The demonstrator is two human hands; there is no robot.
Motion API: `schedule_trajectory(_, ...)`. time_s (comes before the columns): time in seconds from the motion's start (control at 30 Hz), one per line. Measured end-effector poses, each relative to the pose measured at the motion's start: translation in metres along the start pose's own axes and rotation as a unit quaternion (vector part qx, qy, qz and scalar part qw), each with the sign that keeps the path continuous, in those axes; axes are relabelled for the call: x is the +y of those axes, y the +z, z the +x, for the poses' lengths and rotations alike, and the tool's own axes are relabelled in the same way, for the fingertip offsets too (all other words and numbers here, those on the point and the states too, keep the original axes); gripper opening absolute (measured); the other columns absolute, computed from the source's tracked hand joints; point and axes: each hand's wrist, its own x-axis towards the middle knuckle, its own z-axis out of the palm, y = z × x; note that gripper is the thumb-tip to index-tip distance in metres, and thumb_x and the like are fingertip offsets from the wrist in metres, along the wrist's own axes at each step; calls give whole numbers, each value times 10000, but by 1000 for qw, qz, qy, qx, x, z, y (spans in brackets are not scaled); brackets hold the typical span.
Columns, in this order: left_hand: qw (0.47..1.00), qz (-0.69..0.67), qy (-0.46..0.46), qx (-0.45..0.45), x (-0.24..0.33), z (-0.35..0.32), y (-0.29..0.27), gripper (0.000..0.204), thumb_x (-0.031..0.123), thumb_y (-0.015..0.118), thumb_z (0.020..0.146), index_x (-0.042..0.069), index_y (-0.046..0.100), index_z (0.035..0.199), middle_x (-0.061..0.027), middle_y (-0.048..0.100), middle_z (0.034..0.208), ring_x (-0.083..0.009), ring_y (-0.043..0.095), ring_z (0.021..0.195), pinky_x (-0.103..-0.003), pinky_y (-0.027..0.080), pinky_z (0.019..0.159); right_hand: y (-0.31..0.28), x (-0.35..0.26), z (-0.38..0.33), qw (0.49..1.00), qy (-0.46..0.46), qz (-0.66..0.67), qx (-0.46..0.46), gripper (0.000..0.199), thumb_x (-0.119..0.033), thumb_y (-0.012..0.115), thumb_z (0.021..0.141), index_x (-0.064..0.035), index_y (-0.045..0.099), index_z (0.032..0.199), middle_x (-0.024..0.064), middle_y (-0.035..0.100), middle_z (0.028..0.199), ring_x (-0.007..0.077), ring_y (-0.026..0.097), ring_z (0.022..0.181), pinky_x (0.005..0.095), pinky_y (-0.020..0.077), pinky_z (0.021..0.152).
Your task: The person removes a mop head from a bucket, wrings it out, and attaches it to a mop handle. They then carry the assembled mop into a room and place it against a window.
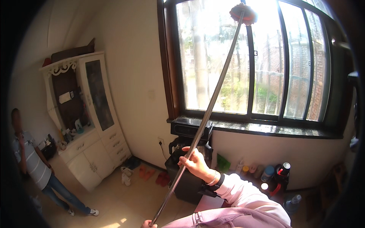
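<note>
A long metal-poled mop (pixel 218 85) slants up from the bottom of the view to the window (pixel 213 57). Its round, reddish fringed head (pixel 249 16) is at the upper part of the panes; whether it presses on the glass I cannot tell. Partway up the pole, my right hand (pixel 195 164) is closed around it, with a bracelet and a dark band at the wrist. Low at the bottom edge, my left hand (pixel 148 224) grips the pole's lower end and is partly cut off by the frame.
Below the window runs a dark stone sill (pixel 266 129), with a black water dispenser (pixel 186 182) beneath its left end. Bottles and a flask (pixel 283 169) stand at right. A white cabinet (pixel 91 152), shoes (pixel 126 175) and a standing person (pixel 34 159) are at left.
</note>
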Motion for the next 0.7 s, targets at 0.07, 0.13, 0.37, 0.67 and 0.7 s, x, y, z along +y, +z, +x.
schedule_trajectory(0.07, 1000, 5, -7, -19, 1, 3, 2, 230, 200, 632, 675, 76, 569, 859, -96, 590, 709, -220, 559, 676, -360, 448, 630, -2, -3, 0, 1000, -17, -15, 5, 348, -121, 587, 818, 10, 396, 1077, 56, 562, 755, 121, 599, 674, 250, 492, 613)
schedule_trajectory(0.13, 999, 5, -13, -34, 2, 6, 4, 237, 208, 636, 672, 73, 570, 854, -99, 593, 715, -228, 562, 685, -362, 449, 637, -5, -6, 1, 999, -12, -43, 7, 345, -122, 585, 818, 14, 399, 1075, 55, 571, 745, 124, 605, 672, 252, 493, 618)
schedule_trajectory(0.37, 996, 15, -26, -88, 9, 12, 12, 261, 236, 651, 658, 62, 571, 836, -113, 601, 737, -257, 571, 717, -371, 452, 665, -16, -15, 1, 999, -36, -1, 19, 339, -98, 579, 821, 23, 400, 1083, 60, 571, 732, 132, 607, 680, 254, 493, 629)
schedule_trajectory(0.67, 985, 77, -45, -146, 11, 26, 30, 299, 272, 669, 641, 48, 573, 813, -130, 611, 766, -295, 583, 759, -382, 456, 700, -38, -28, -21, 994, 17, -65, 86, 349, -64, 586, 813, 13, 398, 1097, 65, 576, 754, 150, 611, 709, 266, 498, 647)
schedule_trajectory(0.7, 983, 91, -49, -151, 10, 29, 36, 303, 276, 671, 639, 46, 573, 811, -132, 612, 769, -299, 585, 764, -383, 456, 703, -46, -29, -27, 995, 24, -35, 90, 339, -53, 586, 811, 0, 407, 1094, 63, 576, 769, 144, 609, 715, 263, 495, 655)
